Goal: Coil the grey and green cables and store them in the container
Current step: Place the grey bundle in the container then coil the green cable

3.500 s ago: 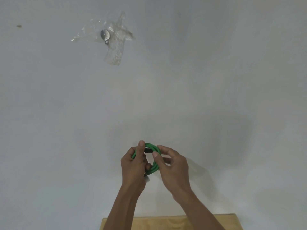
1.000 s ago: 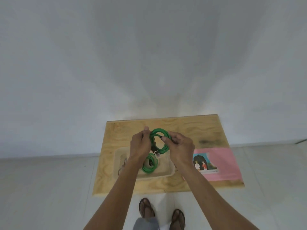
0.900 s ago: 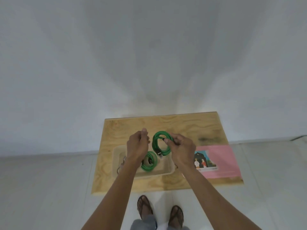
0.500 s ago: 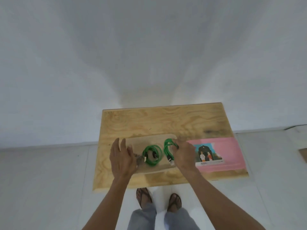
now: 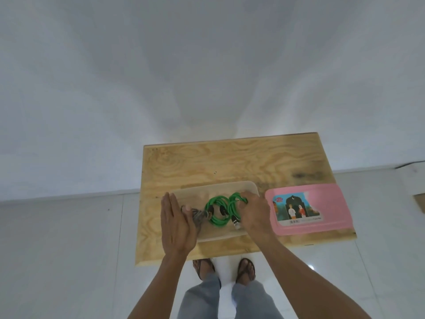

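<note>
Fingers first: on my right hand [image 5: 254, 212] they curl over the far side of the second green coil [image 5: 234, 209], and I read that as a grip, though the back of the hand hides the fingertips themselves. That coil stands nearly on edge inside the translucent container [image 5: 249, 186], at its right end, with a pale connector [image 5: 236, 224] poking out low and toward me. My left hand [image 5: 176, 223] is flat, fingers straight and together, lying along the container's left edge and holding nothing; it looks to be steadying the box.

Outward from there, the first green coil [image 5: 217, 211] lies flat in the middle of the container, touching or overlapping the one I hold. A grey cable [image 5: 197, 216] is bundled at the left end, just beside my left thumb. So everything the task names appears to be within the container walls already.

What matters for the next move, as I judge it, is that the held coil sits directly under my right fingers and is tipped up, its flat face turned toward the first coil. Laying it down means tilting it leftward or toward me, and the right hand is the one placed to do it. Risk: it may spring open on release.

Beside the container on the right lies a pink lid [image 5: 340, 208] with a printed label, on the plywood table [image 5: 230, 160].
</note>
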`<state>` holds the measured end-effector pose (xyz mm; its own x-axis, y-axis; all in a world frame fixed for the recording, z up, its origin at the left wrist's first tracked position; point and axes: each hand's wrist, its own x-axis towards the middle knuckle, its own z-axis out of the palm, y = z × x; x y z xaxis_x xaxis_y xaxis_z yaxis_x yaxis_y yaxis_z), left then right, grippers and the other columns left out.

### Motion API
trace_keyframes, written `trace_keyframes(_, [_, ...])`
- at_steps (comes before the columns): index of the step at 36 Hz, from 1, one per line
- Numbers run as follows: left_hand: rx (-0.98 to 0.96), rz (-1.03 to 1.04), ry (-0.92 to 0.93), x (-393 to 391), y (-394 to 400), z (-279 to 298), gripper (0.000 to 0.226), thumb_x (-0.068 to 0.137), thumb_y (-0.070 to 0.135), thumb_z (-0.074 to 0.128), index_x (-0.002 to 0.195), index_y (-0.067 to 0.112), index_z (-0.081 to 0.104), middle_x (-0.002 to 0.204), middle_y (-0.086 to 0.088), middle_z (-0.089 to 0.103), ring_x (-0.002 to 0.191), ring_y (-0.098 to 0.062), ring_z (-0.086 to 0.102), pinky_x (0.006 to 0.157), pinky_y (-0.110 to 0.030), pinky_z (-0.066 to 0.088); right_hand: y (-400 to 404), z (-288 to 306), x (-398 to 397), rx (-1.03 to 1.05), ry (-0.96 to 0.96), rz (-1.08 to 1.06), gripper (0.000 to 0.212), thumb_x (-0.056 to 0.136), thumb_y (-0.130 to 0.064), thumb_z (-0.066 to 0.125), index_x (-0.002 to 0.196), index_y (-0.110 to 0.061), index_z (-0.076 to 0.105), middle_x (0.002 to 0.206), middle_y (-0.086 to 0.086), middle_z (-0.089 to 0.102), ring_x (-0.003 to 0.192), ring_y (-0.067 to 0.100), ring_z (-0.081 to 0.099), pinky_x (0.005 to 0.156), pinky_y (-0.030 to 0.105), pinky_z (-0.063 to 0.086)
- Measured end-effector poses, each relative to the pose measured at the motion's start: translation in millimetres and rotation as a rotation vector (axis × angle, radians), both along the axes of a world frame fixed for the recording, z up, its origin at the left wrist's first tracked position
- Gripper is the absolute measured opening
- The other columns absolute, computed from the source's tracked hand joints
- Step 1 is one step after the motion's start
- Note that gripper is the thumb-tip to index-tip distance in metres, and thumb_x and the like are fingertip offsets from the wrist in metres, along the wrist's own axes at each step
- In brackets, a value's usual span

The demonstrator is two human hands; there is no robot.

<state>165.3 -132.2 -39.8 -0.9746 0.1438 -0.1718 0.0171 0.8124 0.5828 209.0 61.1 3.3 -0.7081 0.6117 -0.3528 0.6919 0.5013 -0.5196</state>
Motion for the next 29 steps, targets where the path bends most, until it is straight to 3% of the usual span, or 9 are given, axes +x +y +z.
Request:
trace_keyframes(5, [0.008, -0.007, 0.023, 0.6, -1.1, -4.9, 0.081, 0.099, 0.057, 0.009, 0.157, 0.001, 0.016, 0.168, -0.012, 0.01, 0.155, -0.021, 0.003, 0.125, -0.035, 0.005, 0.7, -2.3, -5.4, -0.023, -0.032, -0.015, 0.015, 0.093, -0.01, 0.059, 0.104, -0.007, 0.069, 0.09, 0.014, 0.073, 0.085, 0.032, 0.067, 0.072, 0.039, 0.054])
trace_keyframes(10, [0.013, -0.003, 0.03, 0.8, -0.6, -5.8, 0.082, 0.099, 0.058, 0.009, 0.157, 0.001, 0.017, 0.167, -0.013, 0.011, 0.155, -0.022, 0.004, 0.125, -0.035, 0.006, 6.8, -4.0, -10.3, -0.073, -0.032, -0.075, 0.013, 0.092, -0.008, 0.062, 0.102, -0.003, 0.069, 0.093, 0.012, 0.071, 0.082, 0.025, 0.061, 0.068, 0.027, 0.039])
trace_keyframes(15, [0.033, 0.002, 0.023, 0.2, -1.3, -4.4, 0.083, 0.098, 0.059, 0.01, 0.157, 0.001, 0.018, 0.167, -0.013, 0.011, 0.155, -0.021, 0.003, 0.125, -0.034, 0.006, 4.1, -10.1, -7.2, -0.13, -0.032, -0.085, 0.004, 0.091, -0.004, 0.061, 0.088, -0.005, 0.062, 0.074, 0.007, 0.061, 0.073, 0.028, 0.061, 0.063, 0.033, 0.044])
trace_keyframes(18, [0.034, 0.001, 0.021, -0.1, -0.9, -4.5, 0.083, 0.098, 0.059, 0.01, 0.157, 0.001, 0.018, 0.168, -0.012, 0.011, 0.155, -0.021, 0.003, 0.125, -0.034, 0.006, 3.5, -7.6, -2.8, 0.012, -0.138, 0.065, 0.009, 0.096, -0.009, 0.053, 0.104, -0.006, 0.056, 0.087, 0.011, 0.063, 0.076, 0.026, 0.057, 0.064, 0.037, 0.044])
trace_keyframes(22, [0.032, 0.001, 0.026, -0.6, -0.9, -4.6, 0.083, 0.098, 0.059, 0.01, 0.157, 0.001, 0.019, 0.167, -0.013, 0.012, 0.155, -0.022, 0.004, 0.125, -0.034, 0.007, -1.1, -5.9, -0.7, 0.263, -0.339, 0.33, 0.049, 0.097, -0.002, 0.048, 0.144, 0.0, 0.032, 0.115, 0.017, 0.066, 0.099, 0.033, 0.068, 0.071, 0.039, 0.052])
trace_keyframes(24, [0.037, 0.002, 0.022, -0.6, -1.1, -3.9, 0.083, 0.098, 0.058, 0.011, 0.157, 0.0, 0.019, 0.167, -0.013, 0.012, 0.155, -0.022, 0.005, 0.125, -0.035, 0.007, -4.0, -9.6, -1.3, 0.318, -0.352, 0.376, 0.054, 0.096, 0.001, 0.048, 0.146, 0.002, 0.029, 0.12, 0.019, 0.064, 0.106, 0.034, 0.067, 0.079, 0.041, 0.056])
trace_keyframes(29, [0.048, 0.008, 0.014, -0.2, -1.2, -2.5, 0.084, 0.097, 0.06, 0.01, 0.157, 0.001, 0.019, 0.167, -0.013, 0.012, 0.155, -0.022, 0.004, 0.125, -0.035, 0.008, -9.0, -9.3, -0.7, 0.432, -0.369, 0.452, 0.044, 0.096, 0.001, 0.047, 0.139, 0.004, 0.041, 0.129, 0.02, 0.058, 0.12, 0.034, 0.055, 0.085, 0.041, 0.059])
